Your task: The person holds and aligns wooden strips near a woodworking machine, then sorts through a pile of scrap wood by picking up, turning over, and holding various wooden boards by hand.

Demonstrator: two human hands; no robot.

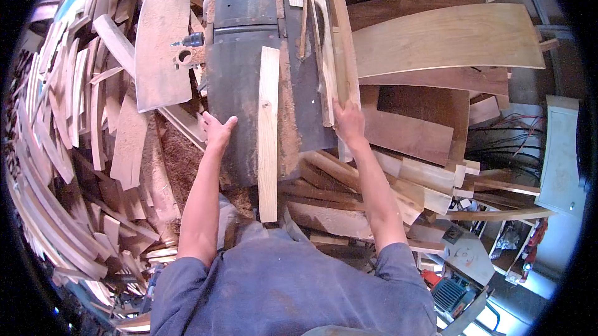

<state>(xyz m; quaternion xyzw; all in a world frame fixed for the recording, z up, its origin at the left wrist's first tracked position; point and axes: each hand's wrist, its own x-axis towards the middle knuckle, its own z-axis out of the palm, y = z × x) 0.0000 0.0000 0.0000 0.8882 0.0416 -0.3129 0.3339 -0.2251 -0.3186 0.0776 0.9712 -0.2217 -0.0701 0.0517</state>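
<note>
A pale wooden board (pixel 268 130) lies lengthwise on the dark metal machine table (pixel 240 86), its near end jutting past the table's front edge toward my body. My left hand (pixel 218 130) is at the table's left edge, fingers apart and holding nothing. On the right side, my right hand (pixel 350 123) has its fingers closed at the near end of a narrow wooden strip (pixel 325 62). That strip lies beside other long pieces along the table's right edge. My right fingertips are partly hidden behind the wood.
Stacked wood pieces (pixel 43 168) crowd the left side. A dusty board (pixel 163 49) stands left of the table near a drill chuck (pixel 194 40). Wide curved panels (pixel 448 40) lie to the right. A green motor (pixel 451 293) sits at lower right. Sawdust (pixel 288 111) coats part of the table.
</note>
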